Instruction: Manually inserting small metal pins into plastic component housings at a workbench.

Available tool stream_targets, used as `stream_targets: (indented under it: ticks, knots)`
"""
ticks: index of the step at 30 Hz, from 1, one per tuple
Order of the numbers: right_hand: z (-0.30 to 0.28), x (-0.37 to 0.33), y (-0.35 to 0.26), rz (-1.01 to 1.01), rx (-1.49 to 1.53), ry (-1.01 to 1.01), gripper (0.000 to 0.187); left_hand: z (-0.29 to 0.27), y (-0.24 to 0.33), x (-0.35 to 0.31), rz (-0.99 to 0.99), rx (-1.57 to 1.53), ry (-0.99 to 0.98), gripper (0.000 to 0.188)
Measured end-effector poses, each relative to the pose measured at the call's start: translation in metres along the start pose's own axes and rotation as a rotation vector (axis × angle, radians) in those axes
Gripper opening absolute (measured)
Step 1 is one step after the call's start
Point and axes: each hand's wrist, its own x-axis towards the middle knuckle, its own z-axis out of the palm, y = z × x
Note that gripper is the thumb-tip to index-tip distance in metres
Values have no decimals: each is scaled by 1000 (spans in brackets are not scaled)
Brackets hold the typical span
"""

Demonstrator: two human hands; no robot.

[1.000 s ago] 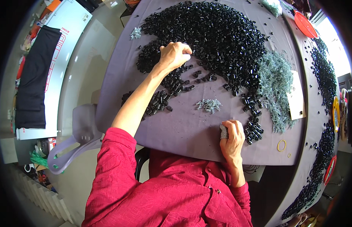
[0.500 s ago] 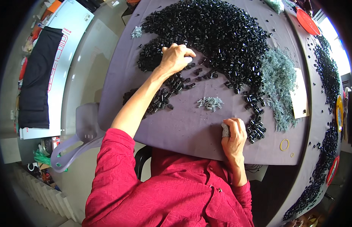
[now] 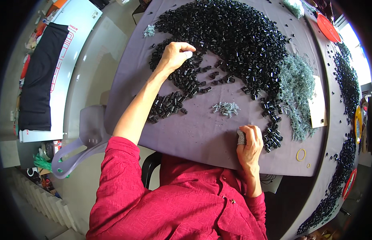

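Note:
My left hand (image 3: 173,57) is over the left part of a big heap of small black plastic pieces (image 3: 230,32), fingers curled together. A whitish bit (image 3: 188,54) shows at its fingertips; whether it is a finger cover or a held thing I cannot tell. My right hand (image 3: 251,147) rests near the table's front edge, closed round a grey speckled lump (image 3: 241,137). Beside it on the right lies a trail of black pieces (image 3: 272,138). Between the hands sits a small pile of silvery screws or pins (image 3: 226,108). Looser black pieces (image 3: 168,106) lie below my left hand.
A larger silvery pile (image 3: 296,94) is at the right, beside a pale card (image 3: 317,108). Yellow rubber bands (image 3: 300,155) lie near the front right. A grey-purple scoop-like plastic thing (image 3: 92,124) is at the table's left edge. A second table (image 3: 334,140) holds more black pieces.
My left hand has moved a little left over the black pieces, uncovering some where it was. My right hand keeps its grip; the whole view has shifted slightly.

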Motion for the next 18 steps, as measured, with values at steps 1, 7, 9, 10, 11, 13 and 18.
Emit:
stream_targets:
  ticks: [1, 7, 9, 10, 11, 13, 18]
  knots:
    - [0, 0, 0, -4, 0, 0, 34, 0, -1, 0, 0, 5, 7, 19]
    - [-1, 0, 1, 6, 1, -3, 33, -3, -7, -2, 9, 19, 45, 20]
    - [-1, 1, 0, 4, 0, -5, 34, -7, -8, -5, -30, 25, 41, 19]
    - [0, 1, -1, 2, -1, -3, 34, -9, -10, -6, -45, 27, 35, 18]
    - [0, 1, -1, 1, -3, 0, 34, -11, -11, -7, -60, 29, 29, 18]
    - [-1, 1, -1, 7, 0, -6, 35, -10, -12, -7, -69, 34, 25, 18]
    - [-1, 1, -2, 22, -1, -15, 36, -7, -9, -9, -19, 66, 27, 18]
